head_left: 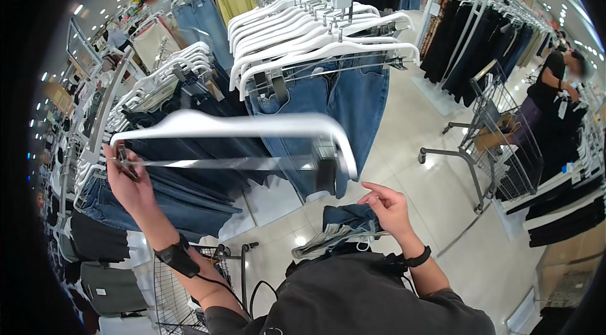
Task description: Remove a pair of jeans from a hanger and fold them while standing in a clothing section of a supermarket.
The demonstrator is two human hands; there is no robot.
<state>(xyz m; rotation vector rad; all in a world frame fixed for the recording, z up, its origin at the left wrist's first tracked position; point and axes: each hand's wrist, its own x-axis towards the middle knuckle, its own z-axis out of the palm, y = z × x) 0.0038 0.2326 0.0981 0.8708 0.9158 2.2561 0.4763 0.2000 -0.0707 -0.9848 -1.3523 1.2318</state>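
Note:
My left hand (131, 177) is closed around the clip at one end of a white clip hanger (252, 125). The hanger is blurred by motion, and no garment hangs from its clips. Its far end, with a dark clip (326, 174), is up and to the left of my right hand (386, 207). That hand holds nothing; its index finger is stretched out and the others are partly curled. Folded blue jeans (350, 216) lie just in front of my body, near my right hand; what supports them is hidden. Behind the hanger, blue jeans (322, 105) hang on the rack.
White hangers (297, 38) crowd the rack ahead. Dark jeans (189, 177) hang at the left. A wire cart (177, 291) stands at lower left, another cart (505, 139) at right. Beside it, a person (555, 82) leans over dark garments. Racks of trousers (473, 45) stand at the back right.

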